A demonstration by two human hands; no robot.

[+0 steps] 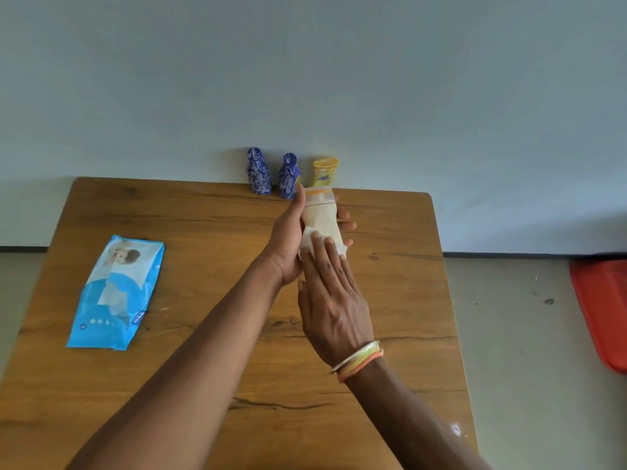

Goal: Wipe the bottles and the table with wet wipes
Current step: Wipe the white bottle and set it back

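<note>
**Cream bottle held in the air, wipe pressed flat against it**

The right hand point(334, 300) lies open, its straight fingers point(322, 244) pressing a white wet wipe point(307, 240) onto the lower body of the cream bottle point(320, 215). The left hand point(288, 239) wraps round that bottle from behind and holds it above the counter point(203, 368), towards the far edge.

The bottle looks like light, stiff plastic. Once damp it will probably turn slick, so a full wrap round the middle seems safer than a pinch at the cap. The wipe is limp and needs a flat palm.

Behind stand a blue bottle point(259, 173), a second blue bottle point(289, 176) and a yellow bottle point(325, 173). The wipes pack point(118, 293) lies to the left.
</note>
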